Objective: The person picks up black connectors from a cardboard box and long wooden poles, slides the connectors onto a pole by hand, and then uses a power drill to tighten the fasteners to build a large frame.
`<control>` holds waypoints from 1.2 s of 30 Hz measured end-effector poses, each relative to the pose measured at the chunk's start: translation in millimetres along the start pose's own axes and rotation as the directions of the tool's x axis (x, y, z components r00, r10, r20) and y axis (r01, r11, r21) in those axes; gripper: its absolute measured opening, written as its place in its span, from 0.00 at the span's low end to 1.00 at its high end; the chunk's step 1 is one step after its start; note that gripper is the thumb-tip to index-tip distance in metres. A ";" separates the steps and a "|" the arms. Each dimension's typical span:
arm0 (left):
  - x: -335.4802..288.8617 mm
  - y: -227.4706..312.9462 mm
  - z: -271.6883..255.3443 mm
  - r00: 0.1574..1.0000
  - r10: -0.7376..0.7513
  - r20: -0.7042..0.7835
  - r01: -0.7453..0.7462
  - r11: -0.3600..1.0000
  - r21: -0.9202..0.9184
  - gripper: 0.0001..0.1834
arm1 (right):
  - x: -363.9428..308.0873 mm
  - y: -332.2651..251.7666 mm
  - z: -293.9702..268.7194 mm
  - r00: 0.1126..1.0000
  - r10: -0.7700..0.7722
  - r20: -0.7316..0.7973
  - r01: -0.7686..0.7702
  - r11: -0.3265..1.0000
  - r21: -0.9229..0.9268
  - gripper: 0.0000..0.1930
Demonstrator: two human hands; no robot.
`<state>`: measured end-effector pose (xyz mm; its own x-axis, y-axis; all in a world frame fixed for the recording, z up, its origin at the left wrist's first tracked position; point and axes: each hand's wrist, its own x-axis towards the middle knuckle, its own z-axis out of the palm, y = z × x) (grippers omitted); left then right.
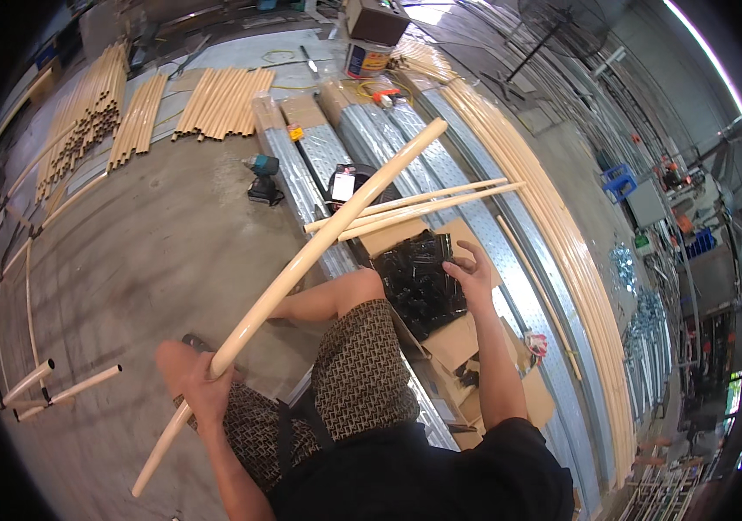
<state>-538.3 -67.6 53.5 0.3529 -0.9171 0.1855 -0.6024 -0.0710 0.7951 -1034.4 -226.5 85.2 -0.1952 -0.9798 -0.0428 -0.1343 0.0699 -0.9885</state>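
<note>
the left hand [206,391] grips a long tan pole [302,257]. the right hand [473,278] is at black parts [414,282] in a box [451,346]; i can't tell if it holds one. the pole partly hides two thin poles [449,201].

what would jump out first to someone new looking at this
Probably the long cream tube slanting across the middle of the view, gripped in the person's left hand. Next, the dark heap of black fittings in an open cardboard box right of the knees, with the right hand at its edge. Farther off, at upper left, bundles of cream tubes lie in rows.
</note>
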 end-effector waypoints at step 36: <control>-0.1 7.2 -8.3 0.985 -0.082 0.152 0.062 0.989 0.134 0.10 | -7.6 -52.0 -2.3 0.995 0.094 -0.030 -0.091 0.994 0.067 0.23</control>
<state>-536.7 -64.7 63.9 0.2885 -0.9570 0.0297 -0.6699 -0.1796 0.7204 -1028.2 -222.3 137.2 -0.2361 -0.9629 -0.1307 -0.0504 0.1465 -0.9879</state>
